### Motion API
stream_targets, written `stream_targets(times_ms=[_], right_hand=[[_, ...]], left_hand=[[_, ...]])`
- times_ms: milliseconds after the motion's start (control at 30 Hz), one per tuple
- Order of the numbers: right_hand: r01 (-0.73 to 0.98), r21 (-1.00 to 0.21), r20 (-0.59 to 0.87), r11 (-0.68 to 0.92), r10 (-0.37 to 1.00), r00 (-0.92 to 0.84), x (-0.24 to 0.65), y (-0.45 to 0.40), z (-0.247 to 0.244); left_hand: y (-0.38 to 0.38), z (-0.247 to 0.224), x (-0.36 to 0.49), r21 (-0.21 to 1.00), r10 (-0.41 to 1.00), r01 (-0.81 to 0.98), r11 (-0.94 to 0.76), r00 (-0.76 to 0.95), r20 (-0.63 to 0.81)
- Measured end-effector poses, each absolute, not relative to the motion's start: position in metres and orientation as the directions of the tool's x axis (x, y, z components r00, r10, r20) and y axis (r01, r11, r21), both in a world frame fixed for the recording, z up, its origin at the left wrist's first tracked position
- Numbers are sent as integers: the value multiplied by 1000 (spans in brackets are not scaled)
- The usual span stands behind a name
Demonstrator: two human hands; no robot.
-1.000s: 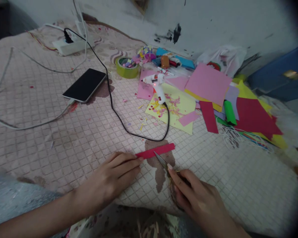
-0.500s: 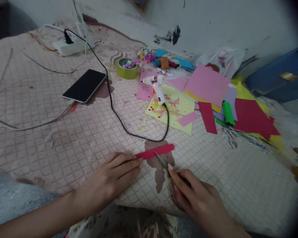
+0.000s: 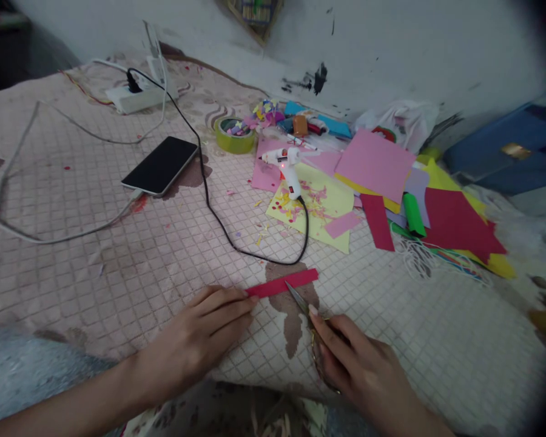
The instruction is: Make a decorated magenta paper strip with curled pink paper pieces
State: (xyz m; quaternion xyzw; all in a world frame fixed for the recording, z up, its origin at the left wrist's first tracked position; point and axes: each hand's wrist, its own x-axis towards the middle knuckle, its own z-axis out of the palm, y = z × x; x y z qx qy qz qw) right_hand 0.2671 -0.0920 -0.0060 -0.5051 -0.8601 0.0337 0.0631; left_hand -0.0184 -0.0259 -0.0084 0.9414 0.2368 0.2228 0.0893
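Observation:
A narrow red paper strip (image 3: pixel 295 280) lies slanted on the quilted cloth near the front edge. The fingertips of my left hand (image 3: pixel 218 325) press together on its left end. My right hand (image 3: pixel 350 349) is wrapped round a pair of scissors (image 3: pixel 303 301), whose pointed tip touches or hovers just over the strip's middle. The blades look closed, and the handles are partly hidden by my fingers.
Behind the strip, a white glue gun (image 3: pixel 287 170) with a lit red light rests on yellow paper (image 3: pixel 341 237). A tablet (image 3: pixel 161 165), green tape (image 3: pixel 234 142), power strip (image 3: pixel 139 97), coloured papers (image 3: pixel 375 161) and white string (image 3: pixel 414 258) lie around. A black cable (image 3: pixel 218 221) loops nearby.
The camera view has tilted slightly, so the table's things appear a little lower. My hands, the strip and the scissors keep nearly the same places relative to one another.

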Motion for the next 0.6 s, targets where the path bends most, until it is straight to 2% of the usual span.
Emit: stream_targets(times_ms=[200, 600], right_hand=[[844, -142, 169, 518, 853, -495, 266, -92, -2], [800, -102, 40, 591, 806, -591, 253, -84, -3]], left_hand=[[-29, -9, -20, 277, 506, 425, -862, 751, 425], [-30, -8, -21, 311, 529, 429, -848, 723, 445]])
